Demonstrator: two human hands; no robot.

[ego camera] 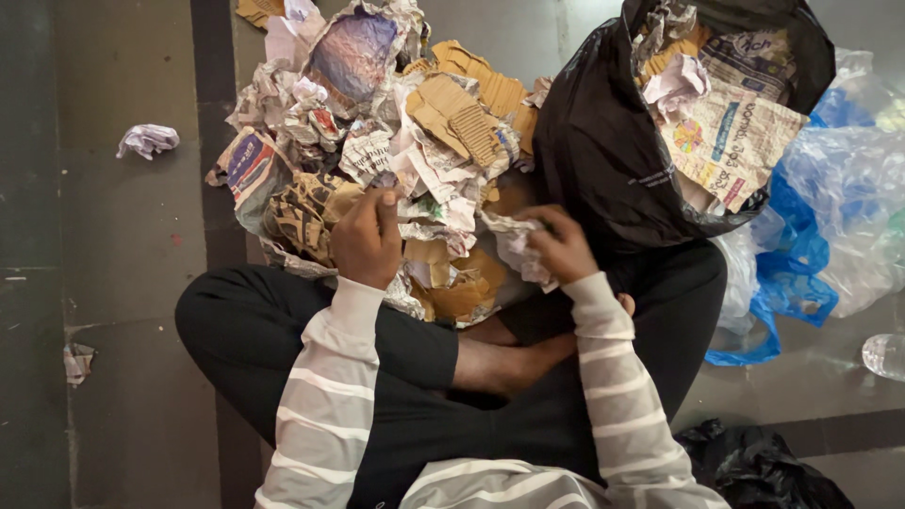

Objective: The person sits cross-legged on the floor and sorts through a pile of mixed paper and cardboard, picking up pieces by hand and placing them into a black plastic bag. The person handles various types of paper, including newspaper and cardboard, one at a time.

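Right hand fisted round crumpled paper, left hand curled on the waste pile.

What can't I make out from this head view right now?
- Left hand: seen from the back, so its grip on the paper pile is hidden.
- Right hand: crumpled paper covers the fingertips.
- Black bag: the top edge cuts off its mouth, and newspaper hides the contents below.
- Clear container: cut off at the right edge.

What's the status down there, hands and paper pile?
Left hand gripping pile scrap. Right hand clutching crumpled paper. Black bag open alongside, part full.
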